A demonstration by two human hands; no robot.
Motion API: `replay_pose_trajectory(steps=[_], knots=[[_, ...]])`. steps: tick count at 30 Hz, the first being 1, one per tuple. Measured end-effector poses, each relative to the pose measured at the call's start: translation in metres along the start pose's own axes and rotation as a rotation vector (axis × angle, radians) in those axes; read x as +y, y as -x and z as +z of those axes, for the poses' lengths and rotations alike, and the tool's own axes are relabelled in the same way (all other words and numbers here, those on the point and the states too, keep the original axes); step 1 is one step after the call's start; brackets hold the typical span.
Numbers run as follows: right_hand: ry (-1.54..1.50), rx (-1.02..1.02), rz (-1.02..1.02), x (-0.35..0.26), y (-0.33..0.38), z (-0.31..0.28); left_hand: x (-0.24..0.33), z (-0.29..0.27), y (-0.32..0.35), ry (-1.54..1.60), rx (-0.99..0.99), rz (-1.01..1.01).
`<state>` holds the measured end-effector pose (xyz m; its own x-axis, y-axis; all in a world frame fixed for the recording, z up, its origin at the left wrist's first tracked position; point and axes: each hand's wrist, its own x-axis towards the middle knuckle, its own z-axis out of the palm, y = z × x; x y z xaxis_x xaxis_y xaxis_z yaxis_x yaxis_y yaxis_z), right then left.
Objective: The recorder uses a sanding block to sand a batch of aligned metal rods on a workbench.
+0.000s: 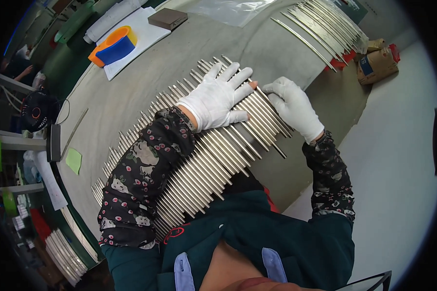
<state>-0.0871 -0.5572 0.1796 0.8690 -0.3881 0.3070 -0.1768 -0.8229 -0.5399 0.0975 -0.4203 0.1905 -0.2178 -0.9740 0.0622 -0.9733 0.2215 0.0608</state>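
Observation:
A long row of shiny metal rods (202, 169) lies side by side across the grey table, their near ends jutting over its edge toward my body. My left hand (212, 101), in a white glove with some bare fingertips, rests on top of the rods with its fingers spread. At the right end of the row, my right hand (296, 107), also white-gloved, has its fingers closed in a pinch at the outermost metal rod. The fingertips partly hide where they meet it. Patterned dark sleeves cover both forearms.
More rods (320, 29) lie at the far right of the table (107, 104). An orange and blue tape-like roll (114, 46) sits on white paper, beside a brown block (168, 19). A single rod (75, 133) and a green paper slip (74, 160) lie left. A brown bag (378, 65) stands right.

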Motion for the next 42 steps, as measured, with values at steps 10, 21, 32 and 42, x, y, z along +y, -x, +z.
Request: replay_pose_trajectory(steps=[10, 21, 32, 42], knots=[[-0.566, 0.342, 0.153, -0.028, 0.076, 0.005, -0.036, -0.016, 0.056, 0.118, 0.084, -0.027], [-0.743, 0.892, 0.083, -0.058, 0.07, 0.086, -0.094, 0.017, 0.041, 0.323, 0.166, -0.203], [-0.746, 0.824, 0.093, -0.058, 0.058, 0.066, -0.057, -0.007, 0.034, 0.093, 0.101, -0.157], [-0.722, 0.726, 0.357, -0.029, 0.088, 0.065, -0.036, -0.001, 0.007, -0.039, 0.002, -0.008]])
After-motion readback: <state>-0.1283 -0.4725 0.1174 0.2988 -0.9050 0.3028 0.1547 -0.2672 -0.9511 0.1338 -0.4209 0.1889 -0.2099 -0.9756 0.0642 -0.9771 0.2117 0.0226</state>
